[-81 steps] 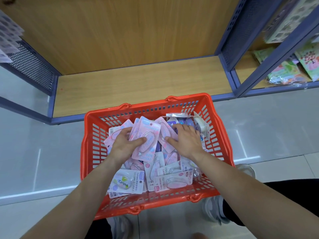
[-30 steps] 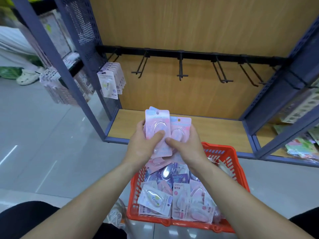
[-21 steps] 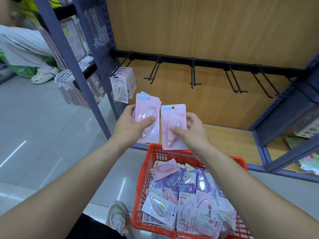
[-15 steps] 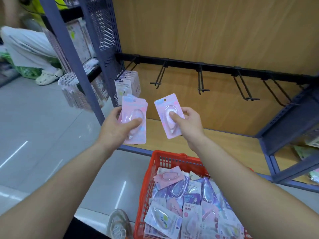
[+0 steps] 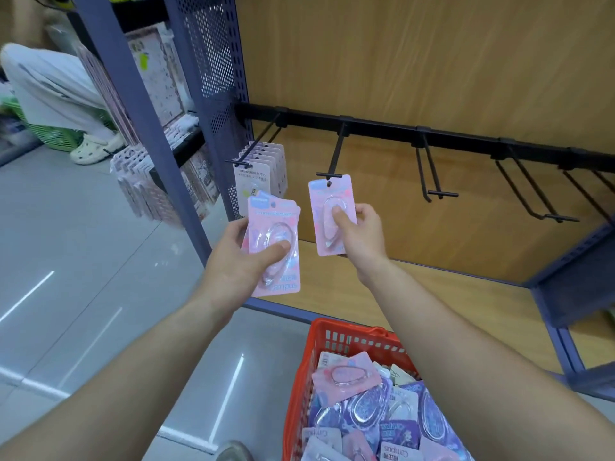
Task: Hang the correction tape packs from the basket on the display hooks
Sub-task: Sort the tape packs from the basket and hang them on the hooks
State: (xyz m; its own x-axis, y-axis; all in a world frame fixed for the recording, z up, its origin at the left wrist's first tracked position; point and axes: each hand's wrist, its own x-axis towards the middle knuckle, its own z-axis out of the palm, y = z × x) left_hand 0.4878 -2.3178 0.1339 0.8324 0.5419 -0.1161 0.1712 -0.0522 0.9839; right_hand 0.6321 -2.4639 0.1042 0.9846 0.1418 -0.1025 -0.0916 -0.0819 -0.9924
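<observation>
Observer: Wood-grain back panel and wood shelf board, framed by blue metal uprights. Grey tiled floor lies to the left.

Checker: Fixture count?

Observer: One black rail runs across the panel. Five hooks project from it toward the near side; the rightmost is cut off by the frame edge.

Checker: Stock count and location?

Observer: Leftmost hook: one row of hung packs, number not readable. Second hook: one single pack is held at its tip, with the punch hole just under the cross-bar. Whether the hole is threaded on cannot be told. One red basket sits near right and holds many loose packs, pink and purple, piled flat.

Checker: Hand positions?

Observer: Two bare forearms extend forward.
- Right hand: positioned below the second hook. The thumb presses on the clear blister at the front and the fingers curl behind the right edge, gripping the single pack upright.
- Left hand: lower and further left. The thumb lies across the front of a fanned stack of packs, with the fingers behind. The stack has more than one pack; the exact number is hidden.

Checker: Other items?

Observer: Far left, a person's pale trousers and one pale clog, beside a green basket. The neighbouring shelf carries pink goods.
</observation>
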